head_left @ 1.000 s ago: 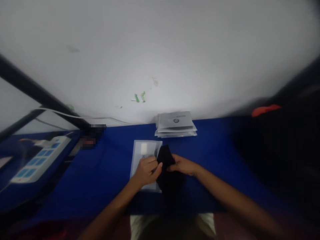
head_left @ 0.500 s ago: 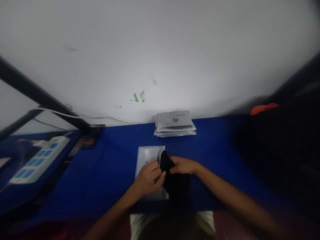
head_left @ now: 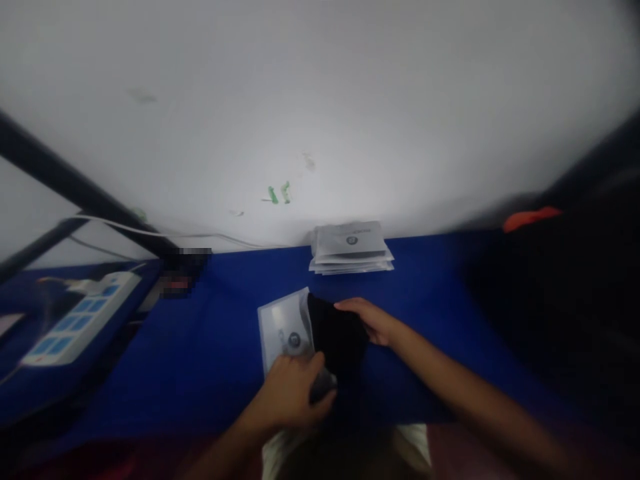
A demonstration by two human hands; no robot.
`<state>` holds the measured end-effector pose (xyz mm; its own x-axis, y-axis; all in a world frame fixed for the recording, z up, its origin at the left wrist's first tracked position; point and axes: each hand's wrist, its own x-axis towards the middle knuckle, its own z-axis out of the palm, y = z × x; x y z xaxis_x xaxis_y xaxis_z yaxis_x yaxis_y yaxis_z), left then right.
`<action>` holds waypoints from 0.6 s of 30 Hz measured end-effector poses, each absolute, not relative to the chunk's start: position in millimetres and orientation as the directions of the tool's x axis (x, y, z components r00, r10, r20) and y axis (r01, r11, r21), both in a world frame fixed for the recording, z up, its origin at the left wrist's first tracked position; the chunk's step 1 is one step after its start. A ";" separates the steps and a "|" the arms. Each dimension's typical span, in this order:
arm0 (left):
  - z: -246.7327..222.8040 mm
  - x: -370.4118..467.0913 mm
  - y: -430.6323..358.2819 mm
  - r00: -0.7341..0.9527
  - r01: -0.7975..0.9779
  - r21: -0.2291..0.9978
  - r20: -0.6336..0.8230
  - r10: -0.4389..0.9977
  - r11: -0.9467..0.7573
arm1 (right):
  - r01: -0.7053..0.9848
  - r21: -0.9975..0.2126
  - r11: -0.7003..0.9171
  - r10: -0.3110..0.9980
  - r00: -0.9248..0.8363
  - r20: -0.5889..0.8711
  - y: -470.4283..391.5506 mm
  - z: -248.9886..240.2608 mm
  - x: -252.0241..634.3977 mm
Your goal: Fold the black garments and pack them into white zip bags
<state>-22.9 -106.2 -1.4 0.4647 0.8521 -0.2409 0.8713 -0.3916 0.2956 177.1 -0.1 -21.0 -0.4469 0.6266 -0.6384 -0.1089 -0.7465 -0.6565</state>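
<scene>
A pale translucent plastic bag (head_left: pixel 280 323) with a dark round logo lies tilted on the blue table. At its mouth, on the right side, sits a black folded cloth item (head_left: pixel 340 333), whose exact kind I cannot make out. My left hand (head_left: pixel 297 393) grips the near edge of the bag by its opening, thumb apart from the curled fingers. On the far right edge of the black cloth, my right hand (head_left: pixel 373 320) holds it with the thumb hidden. How much of the cloth is inside the bag is hard to tell.
A stack of similar filled bags (head_left: pixel 353 247) stands against the white wall. Far left lies a power strip (head_left: pixel 83 320) with a white cable (head_left: pixel 190 235) running along the wall. Black frame bars (head_left: pixel 75 180) rise at left; a dark mass with an orange patch (head_left: pixel 533 219) is at right.
The bag has turned and shifted left, its logo now showing. My left hand moved down toward me along the opening. My right hand moved to the cloth's outer edge, and the cloth lies flatter.
</scene>
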 end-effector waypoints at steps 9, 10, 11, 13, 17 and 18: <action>-33.9 -22.0 -99.5 0.462 0.827 0.343 0.035 0.886 -0.445 | -0.113 -0.659 -0.744 0.606 -0.530 -0.593 -6.6 -25.6 179.0; -34.4 -22.1 -99.7 0.461 0.820 0.349 0.064 0.885 -0.453 | -0.080 -0.684 -0.725 0.605 -0.548 -0.578 -7.6 -24.2 180.2; -34.4 -22.0 -100.0 0.460 0.815 0.356 0.083 0.884 -0.458 | -0.046 -0.716 -0.697 0.601 -0.581 -0.548 -8.3 -22.1 181.6; -33.1 -21.3 -100.4 0.459 0.808 0.375 0.081 0.885 -0.454 | 0.010 -0.794 -0.608 0.582 -0.675 -0.454 -9.1 -16.8 184.4; -27.2 -19.5 -98.7 0.494 0.808 0.391 -0.040 0.869 -0.441 | 0.056 -0.904 -0.423 0.558 -0.770 -0.309 -8.0 -13.5 186.8; -25.2 -19.4 -97.7 0.508 0.807 0.388 -0.069 0.859 -0.446 | 0.052 -0.911 -0.410 0.567 -0.768 -0.299 -7.5 -15.5 186.2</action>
